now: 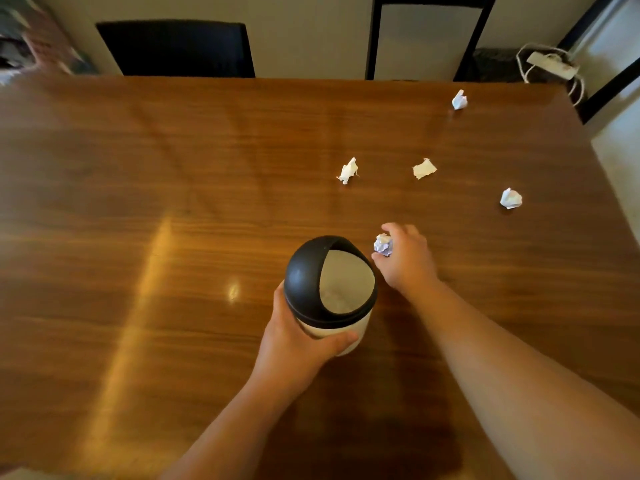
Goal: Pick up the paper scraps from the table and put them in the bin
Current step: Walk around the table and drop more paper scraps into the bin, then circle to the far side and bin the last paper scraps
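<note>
A small white bin [349, 329] with a black domed lid [304, 271] stands on the wooden table [173, 202], its opening facing up and right. My left hand [298, 344] grips the bin's white body. My right hand [405, 258] pinches a crumpled paper ball [383, 244] just right of the lid's opening. Several more scraps lie farther back: a twisted one [348, 170], a flat torn one [424, 168], a ball [510, 198] at the right and another ball [459, 99] near the far edge.
A dark chair back [176, 48] and a black-framed chair [426, 36] stand behind the table's far edge. A white power strip with its cable [552, 65] lies beyond the far right corner. The table's right edge runs close to the right-hand scrap.
</note>
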The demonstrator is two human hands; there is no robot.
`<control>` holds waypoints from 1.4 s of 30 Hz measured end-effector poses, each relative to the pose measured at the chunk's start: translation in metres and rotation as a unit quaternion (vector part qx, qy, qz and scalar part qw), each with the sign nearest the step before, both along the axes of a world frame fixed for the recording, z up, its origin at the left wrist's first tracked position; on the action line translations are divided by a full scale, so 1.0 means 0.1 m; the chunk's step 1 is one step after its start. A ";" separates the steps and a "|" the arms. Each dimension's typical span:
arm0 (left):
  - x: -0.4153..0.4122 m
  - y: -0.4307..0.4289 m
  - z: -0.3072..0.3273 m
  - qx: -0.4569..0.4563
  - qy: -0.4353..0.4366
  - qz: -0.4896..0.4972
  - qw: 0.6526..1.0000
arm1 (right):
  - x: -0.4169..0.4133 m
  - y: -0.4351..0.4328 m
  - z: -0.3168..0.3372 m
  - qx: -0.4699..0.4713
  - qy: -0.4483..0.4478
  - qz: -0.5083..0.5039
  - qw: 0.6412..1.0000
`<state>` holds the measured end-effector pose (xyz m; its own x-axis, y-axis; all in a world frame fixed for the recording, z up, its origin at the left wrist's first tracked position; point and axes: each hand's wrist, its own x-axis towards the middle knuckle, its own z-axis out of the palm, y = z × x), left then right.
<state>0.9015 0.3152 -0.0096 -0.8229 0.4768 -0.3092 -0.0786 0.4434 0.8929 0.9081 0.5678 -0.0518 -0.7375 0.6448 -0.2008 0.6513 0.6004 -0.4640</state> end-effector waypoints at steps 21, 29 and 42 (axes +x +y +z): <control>0.71 -1.97 0.51 0.014 -0.017 -0.051 0.998 | 2.11 -2.30 1.58 -0.163 0.202 -0.083 0.962; 1.15 -2.79 0.82 0.068 0.010 -0.097 0.993 | 2.47 -3.46 2.82 -0.016 0.563 -0.027 0.826; 1.99 -2.72 0.78 0.076 0.022 -0.234 0.969 | 3.93 -3.96 2.06 -0.056 0.149 -0.151 0.976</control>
<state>1.1007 0.0433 0.0686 -0.5164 0.8382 -0.1754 0.1390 0.2842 0.9486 1.3010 0.1719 0.1538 -0.5532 0.8283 -0.0881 0.6167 0.3361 -0.7119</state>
